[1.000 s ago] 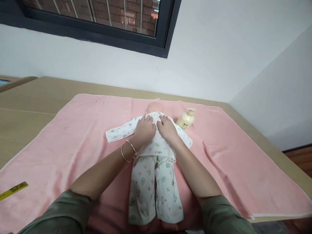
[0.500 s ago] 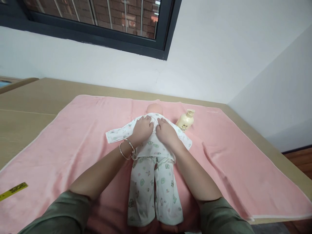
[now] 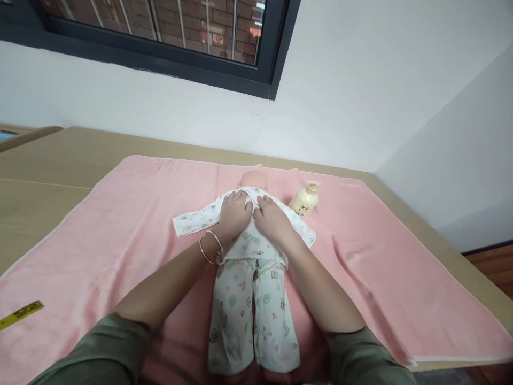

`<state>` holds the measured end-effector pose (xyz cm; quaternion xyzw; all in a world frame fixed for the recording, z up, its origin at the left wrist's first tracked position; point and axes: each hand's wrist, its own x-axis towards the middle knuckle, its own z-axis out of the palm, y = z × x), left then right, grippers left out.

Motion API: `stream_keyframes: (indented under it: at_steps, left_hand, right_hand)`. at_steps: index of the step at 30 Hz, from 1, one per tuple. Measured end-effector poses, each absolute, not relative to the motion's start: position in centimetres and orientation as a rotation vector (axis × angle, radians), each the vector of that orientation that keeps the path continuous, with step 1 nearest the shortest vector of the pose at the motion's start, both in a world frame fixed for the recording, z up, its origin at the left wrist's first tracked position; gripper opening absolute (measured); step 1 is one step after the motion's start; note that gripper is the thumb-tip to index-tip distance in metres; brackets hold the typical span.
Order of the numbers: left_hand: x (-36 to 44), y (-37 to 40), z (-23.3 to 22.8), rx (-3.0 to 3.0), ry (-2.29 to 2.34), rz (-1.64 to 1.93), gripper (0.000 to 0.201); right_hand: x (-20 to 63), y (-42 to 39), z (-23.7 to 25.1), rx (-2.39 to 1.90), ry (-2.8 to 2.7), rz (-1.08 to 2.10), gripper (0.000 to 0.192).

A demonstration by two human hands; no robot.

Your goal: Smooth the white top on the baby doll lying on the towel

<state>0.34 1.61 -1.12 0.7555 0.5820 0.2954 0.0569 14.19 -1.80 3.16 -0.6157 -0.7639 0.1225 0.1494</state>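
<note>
A baby doll in a white printed top and matching trousers (image 3: 232, 321) lies stretched out with its bald head (image 3: 254, 179) toward the wall and its sleeves spread. On its left upper torso rests my left hand (image 3: 236, 215), palm down, with two thin bangles on the wrist. My right hand (image 3: 273, 218) lies on the other side of the torso, thumb close to the left one. Both hands have their fingers extended over the shirt (image 3: 256, 246) and grip nothing. The doll's face is not visible. Just past its right sleeve is a cream pump bottle (image 3: 304, 200).
Under the doll spreads a pink cloth (image 3: 132, 214) over a wooden table (image 3: 80, 155). A yellow label strip (image 3: 22, 314) is at the lower left. Behind the table rises a white wall (image 3: 328, 107) with a dark-framed window (image 3: 264, 88).
My hands have shifted very slightly on the doll's torso, staying in contact with the shirt. The doll and the bottle remain where they were.
</note>
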Motion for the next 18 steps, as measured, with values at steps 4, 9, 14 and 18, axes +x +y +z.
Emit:
stream_keyframes:
  at_steps: [4, 9, 14, 18]
  left_hand:
    - [0.7, 1.1, -1.9, 2.227, 1.772, 0.957, 0.048]
    - [0.7, 0.8, -2.2, 2.163, 1.778, 1.124, 0.047]
    - [0.8, 0.6, -2.3, 2.134, 1.743, 1.236, 0.046]
    - [0.9, 0.7, -2.4, 2.114, 1.694, 1.297, 0.046]
  right_hand:
    - [15.8, -0.1, 3.1, -1.796, -2.083, 0.391, 0.054]
    - [15.9, -0.2, 3.3, -1.696, -1.98, 0.295, 0.05]
    - [14.6, -0.7, 2.6, -1.545, -2.094, 0.267, 0.052]
    - [14.7, -0.5, 2.2, -1.506, -2.045, 0.284, 0.05]
